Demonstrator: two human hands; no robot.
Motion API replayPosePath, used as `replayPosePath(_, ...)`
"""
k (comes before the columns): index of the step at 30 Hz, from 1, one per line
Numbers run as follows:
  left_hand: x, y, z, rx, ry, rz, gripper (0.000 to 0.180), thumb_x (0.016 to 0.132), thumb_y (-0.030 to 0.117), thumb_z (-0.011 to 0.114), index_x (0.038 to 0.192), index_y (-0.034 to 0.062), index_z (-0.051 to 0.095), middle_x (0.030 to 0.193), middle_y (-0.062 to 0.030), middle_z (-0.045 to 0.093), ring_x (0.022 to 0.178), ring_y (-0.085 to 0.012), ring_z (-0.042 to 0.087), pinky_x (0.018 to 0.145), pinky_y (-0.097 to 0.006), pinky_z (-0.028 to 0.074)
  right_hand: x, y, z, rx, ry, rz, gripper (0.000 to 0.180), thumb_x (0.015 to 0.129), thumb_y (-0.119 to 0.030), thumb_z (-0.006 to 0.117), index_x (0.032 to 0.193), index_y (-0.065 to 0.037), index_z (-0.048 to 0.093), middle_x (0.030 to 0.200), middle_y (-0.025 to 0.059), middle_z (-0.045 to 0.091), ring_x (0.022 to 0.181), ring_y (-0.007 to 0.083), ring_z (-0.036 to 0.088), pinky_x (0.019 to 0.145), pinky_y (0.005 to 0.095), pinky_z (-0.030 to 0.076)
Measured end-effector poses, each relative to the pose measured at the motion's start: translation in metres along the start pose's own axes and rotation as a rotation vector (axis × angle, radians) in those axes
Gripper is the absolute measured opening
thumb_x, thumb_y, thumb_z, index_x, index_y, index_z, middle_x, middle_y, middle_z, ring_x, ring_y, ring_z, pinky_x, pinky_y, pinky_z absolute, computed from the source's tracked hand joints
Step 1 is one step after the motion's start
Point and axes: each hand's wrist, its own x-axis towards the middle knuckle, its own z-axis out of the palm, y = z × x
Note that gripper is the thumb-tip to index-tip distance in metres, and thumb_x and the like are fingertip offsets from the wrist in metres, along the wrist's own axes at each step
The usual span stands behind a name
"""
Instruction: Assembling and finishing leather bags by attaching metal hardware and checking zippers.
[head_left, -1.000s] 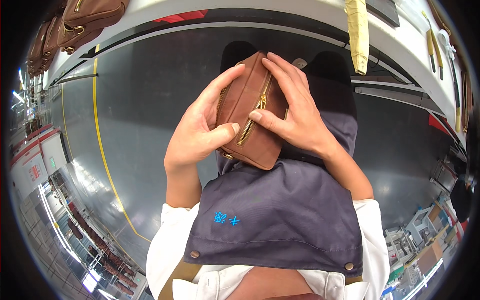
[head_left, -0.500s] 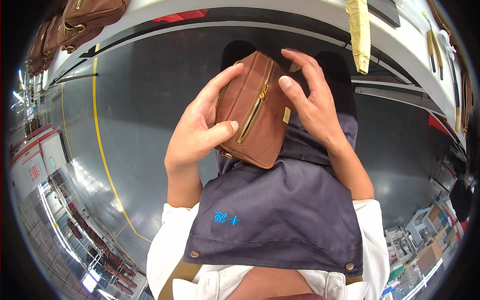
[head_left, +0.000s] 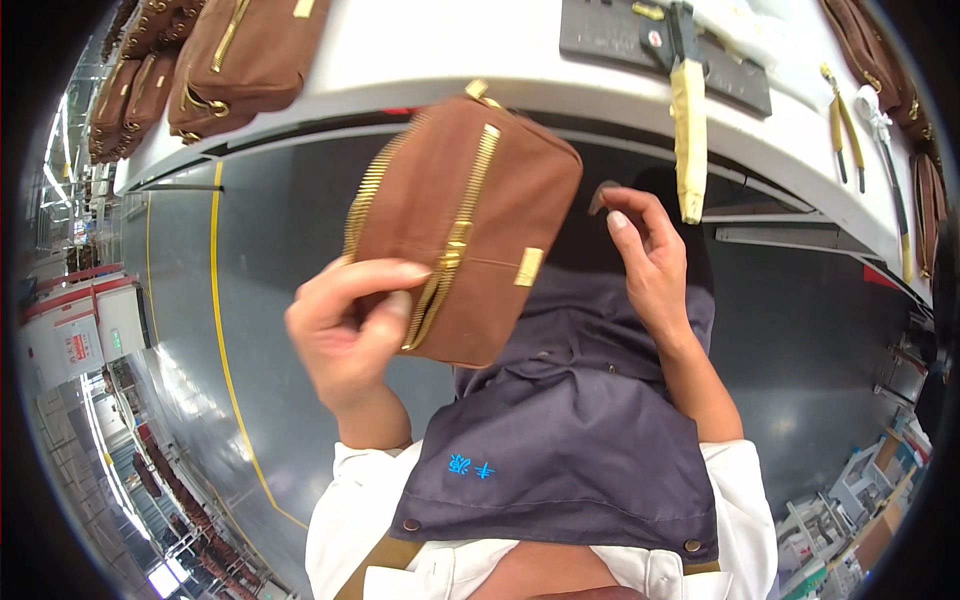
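Brown leather pouch [head_left: 465, 225] with gold zippers and small gold tag, tilted, pinched in left hand [head_left: 345, 335]. Right hand [head_left: 650, 260] apart, fingers loosely curled, empty.

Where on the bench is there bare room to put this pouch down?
Bare white bench lies between the pouches at left and the dark mat. The right end is crowded with pliers and tools. Left hand holds the pouch.
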Motion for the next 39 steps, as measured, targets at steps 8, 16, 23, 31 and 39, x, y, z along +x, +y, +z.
replayPosePath(8, 0.090, 0.026, -0.021, 0.094, 0.239, 0.390, 0.024, 0.084, -0.008, 0.061, 0.107, -0.0054, 0.068, 0.103, -0.0080, 0.069, 0.084, -0.0077, 0.058, 0.075, -0.020, 0.045, -0.009, 0.012, -0.030, -0.074, -0.021, 0.083, 0.013, 0.097, -0.008, 0.063, 0.106, -0.002, 0.070, 0.089, -0.0009, 0.065, 0.078, 0.0052, 0.056, 0.071, 0.0220, 0.047)
replayPosePath(16, 0.247, -0.065, -0.130, 0.324, 0.158, 0.118, 0.030, 0.094, 0.005, 0.054, 0.119, 0.0001, 0.069, 0.120, -0.0075, 0.067, 0.110, -0.0157, 0.061, 0.097, -0.026, 0.046, -0.008, -0.050, -0.123, -0.378, -0.623, 0.115, 0.037, 0.094, -0.022, 0.067, 0.124, -0.002, 0.064, 0.117, 0.0128, 0.067, 0.106, 0.0217, 0.067, 0.093, 0.0339, 0.054)
replayPosePath(23, 0.198, -0.038, -0.043, 1.224, 0.678, 0.794, 0.023, 0.092, -0.001, 0.058, 0.110, 0.0035, 0.072, 0.121, -0.0127, 0.069, 0.109, -0.0252, 0.064, 0.091, -0.033, 0.051, -0.014, -0.152, -0.261, -0.628, 0.101, 0.040, 0.027, 0.093, -0.015, 0.067, 0.117, -0.002, 0.068, 0.101, 0.0075, 0.071, 0.092, 0.0144, 0.067, 0.084, 0.0280, 0.052)
replayPosePath(31, 0.033, -0.126, 0.104, 0.077, 0.015, 0.292, 0.025, 0.079, -0.012, 0.052, 0.088, 0.0012, 0.070, 0.086, -0.0106, 0.068, 0.083, -0.0216, 0.066, 0.079, -0.034, 0.053, 0.069, -0.094, -0.484, -1.655, 1.014, 0.124, 0.045, 0.091, -0.038, 0.060, 0.128, -0.012, 0.065, 0.126, 0.0155, 0.064, 0.118, 0.0413, 0.055, 0.105, 0.0452, 0.043)
replayPosePath(39, -0.019, -0.155, 0.130, 0.199, -0.291, 0.065, 0.021, 0.079, -0.008, 0.060, 0.092, 0.0029, 0.073, 0.093, -0.0119, 0.072, 0.082, -0.0269, 0.071, 0.072, -0.031, 0.054, 0.030, -0.150, -0.459, -1.232, 1.604, -0.171, 0.037, 0.094, -0.036, 0.058, 0.108, -0.004, 0.073, 0.097, 0.0183, 0.074, 0.094, 0.0372, 0.070, 0.083, 0.0441, 0.053)
